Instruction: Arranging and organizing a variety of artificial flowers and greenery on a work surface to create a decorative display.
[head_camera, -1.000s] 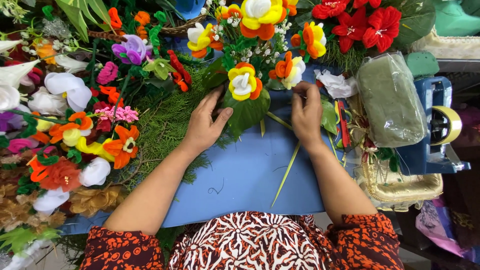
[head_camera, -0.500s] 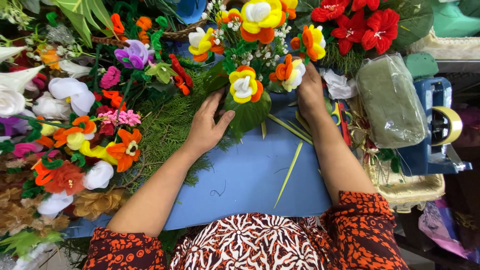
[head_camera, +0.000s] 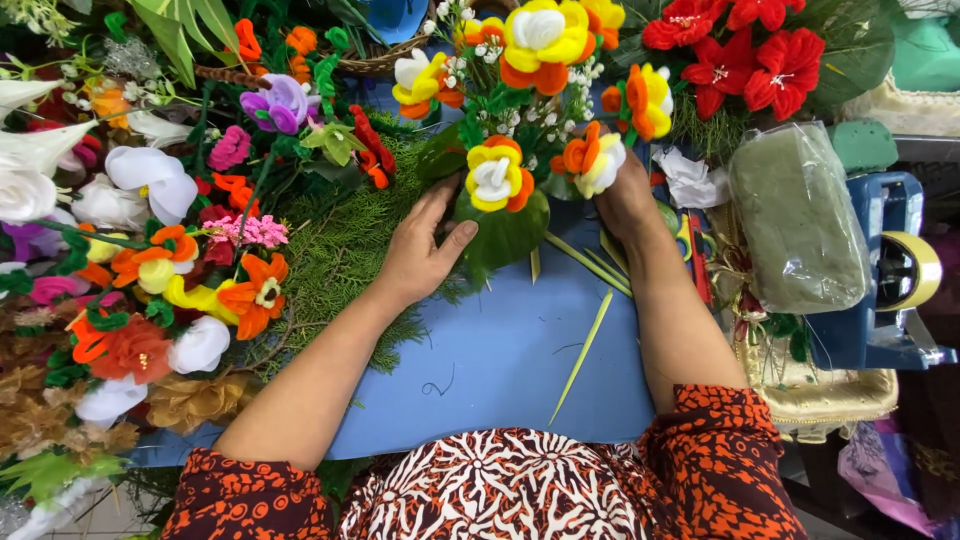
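— Containers?
— A wicker basket (head_camera: 385, 62) at the far edge holds blooms.
— The hands?
— Left hand (head_camera: 420, 250) grasps a broad green leaf (head_camera: 505, 235) under the bouquet (head_camera: 530, 110); right hand (head_camera: 625, 195) is half hidden, grip unclear. Stems point toward her.

The flower arrangement (head_camera: 520, 130) stands at the far edge of the blue desk (head_camera: 500, 360), a bunch of handmade blooms in yellow, orange and white mixed with tiny white sprigs. Its lowest flower (head_camera: 495, 175) has yellow outer petals, a white heart and an orange edge. Just below it a broad dark green leaf (head_camera: 505, 235) hangs down over the desk. A smaller orange and white flower (head_camera: 590, 160) sits to the right of it.
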